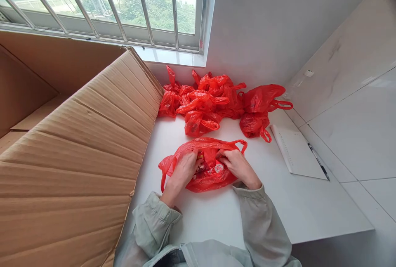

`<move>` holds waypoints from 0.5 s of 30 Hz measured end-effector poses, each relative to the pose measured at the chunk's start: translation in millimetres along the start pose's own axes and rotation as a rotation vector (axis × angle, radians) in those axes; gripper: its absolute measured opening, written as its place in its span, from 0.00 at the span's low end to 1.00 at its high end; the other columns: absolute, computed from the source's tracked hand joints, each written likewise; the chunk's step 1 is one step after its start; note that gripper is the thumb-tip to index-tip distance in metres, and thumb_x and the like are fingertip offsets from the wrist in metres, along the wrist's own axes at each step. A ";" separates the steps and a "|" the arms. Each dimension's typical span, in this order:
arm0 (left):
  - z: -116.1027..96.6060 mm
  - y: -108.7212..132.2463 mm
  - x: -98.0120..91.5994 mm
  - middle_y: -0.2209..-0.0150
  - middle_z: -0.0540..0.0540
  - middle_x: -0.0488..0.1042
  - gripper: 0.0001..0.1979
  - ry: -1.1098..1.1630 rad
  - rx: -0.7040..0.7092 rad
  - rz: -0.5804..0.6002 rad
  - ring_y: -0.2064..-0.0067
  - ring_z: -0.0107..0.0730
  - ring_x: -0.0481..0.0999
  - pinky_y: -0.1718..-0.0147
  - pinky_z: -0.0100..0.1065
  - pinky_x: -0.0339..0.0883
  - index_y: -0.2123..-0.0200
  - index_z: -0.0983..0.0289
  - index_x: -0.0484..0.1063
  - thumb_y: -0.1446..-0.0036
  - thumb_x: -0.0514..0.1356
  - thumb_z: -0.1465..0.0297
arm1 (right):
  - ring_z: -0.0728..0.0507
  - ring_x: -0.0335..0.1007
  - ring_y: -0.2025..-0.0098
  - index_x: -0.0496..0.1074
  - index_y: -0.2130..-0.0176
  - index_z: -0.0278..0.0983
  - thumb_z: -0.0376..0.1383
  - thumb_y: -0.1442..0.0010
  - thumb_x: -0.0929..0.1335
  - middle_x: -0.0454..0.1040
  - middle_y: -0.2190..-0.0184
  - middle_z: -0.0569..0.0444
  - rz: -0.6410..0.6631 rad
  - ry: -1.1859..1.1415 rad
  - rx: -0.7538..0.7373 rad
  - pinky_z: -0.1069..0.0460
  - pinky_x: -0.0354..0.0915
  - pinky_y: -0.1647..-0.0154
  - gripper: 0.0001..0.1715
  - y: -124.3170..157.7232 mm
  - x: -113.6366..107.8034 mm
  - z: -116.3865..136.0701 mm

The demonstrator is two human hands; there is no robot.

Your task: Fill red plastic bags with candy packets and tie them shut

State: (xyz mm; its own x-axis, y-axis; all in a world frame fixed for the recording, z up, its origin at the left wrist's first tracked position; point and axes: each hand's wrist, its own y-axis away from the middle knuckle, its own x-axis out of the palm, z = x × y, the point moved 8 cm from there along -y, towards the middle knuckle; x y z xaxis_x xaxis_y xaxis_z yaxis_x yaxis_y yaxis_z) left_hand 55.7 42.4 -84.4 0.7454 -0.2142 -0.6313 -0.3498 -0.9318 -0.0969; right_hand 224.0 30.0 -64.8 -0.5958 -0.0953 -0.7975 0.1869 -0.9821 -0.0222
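Note:
A red plastic bag (213,184) lies wide open on the white table in front of me, its handles spread to left and right. Both my hands reach into its mouth. My left hand (185,168) is curled at a dark small packet (201,169) with yellow lettering; its fingertips are partly hidden. On the other side, my right hand (236,164) has its fingers bent and closed beside a red item with a round white label (219,168). What either hand grips, if anything, cannot be made out.
Several tied red bags (210,98) are heaped against the wall behind. A big open cardboard box (89,135) stands at the left. To the right lie a notebook (297,151) and a pen (318,161); a clear bottle (301,79) is by the wall. A barred window is above.

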 end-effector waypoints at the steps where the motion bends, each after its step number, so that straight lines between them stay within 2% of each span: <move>1: -0.1 0.6 -0.6 0.78 0.47 0.64 0.14 0.012 -0.006 -0.010 0.76 0.31 0.60 0.75 0.34 0.53 0.77 0.59 0.57 0.41 0.56 0.66 | 0.44 0.76 0.61 0.78 0.64 0.41 0.29 0.38 0.63 0.81 0.64 0.54 0.011 -0.034 0.001 0.52 0.65 0.59 0.15 -0.9 0.2 -0.7; 4: -2.2 1.0 -6.7 0.79 0.46 0.60 0.19 0.059 -0.027 -0.076 0.77 0.30 0.57 0.76 0.34 0.52 0.79 0.59 0.53 0.40 0.57 0.61 | 0.42 0.76 0.56 0.77 0.59 0.38 0.30 0.36 0.62 0.81 0.59 0.50 -0.079 -0.048 0.068 0.50 0.64 0.56 0.14 -4.3 -7.7 -5.1; 8: -3.3 -1.7 -20.8 0.78 0.46 0.58 0.22 0.132 -0.088 -0.197 0.76 0.30 0.56 0.75 0.34 0.51 0.79 0.59 0.51 0.42 0.60 0.59 | 0.40 0.75 0.62 0.74 0.62 0.37 0.34 0.35 0.62 0.80 0.63 0.46 -0.214 0.127 0.197 0.50 0.61 0.63 0.12 -9.5 -14.4 -0.8; 12: -2.1 -5.6 -27.6 0.78 0.47 0.60 0.17 0.067 -0.102 -0.223 0.75 0.31 0.57 0.73 0.34 0.53 0.78 0.59 0.55 0.41 0.58 0.62 | 0.42 0.73 0.66 0.73 0.62 0.37 0.32 0.35 0.61 0.79 0.67 0.47 -0.206 0.175 0.180 0.51 0.58 0.66 0.11 -20.1 -5.6 14.5; 15: 1.9 -6.3 -28.6 0.77 0.48 0.64 0.15 0.051 -0.092 -0.232 0.74 0.31 0.60 0.72 0.34 0.54 0.78 0.60 0.58 0.40 0.56 0.64 | 0.44 0.72 0.70 0.73 0.65 0.36 0.27 0.36 0.58 0.78 0.69 0.47 -0.162 0.238 0.161 0.51 0.57 0.67 0.16 -24.4 -1.3 15.0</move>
State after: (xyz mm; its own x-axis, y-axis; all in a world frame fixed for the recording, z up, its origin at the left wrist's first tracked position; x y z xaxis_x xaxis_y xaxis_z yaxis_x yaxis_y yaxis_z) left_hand 35.5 54.9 -67.2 0.8282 -0.0036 -0.5604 -0.1145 -0.9800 -0.1630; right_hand 208.5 51.6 -54.2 -0.4045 0.0867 -0.9104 -0.0324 -0.9962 -0.0805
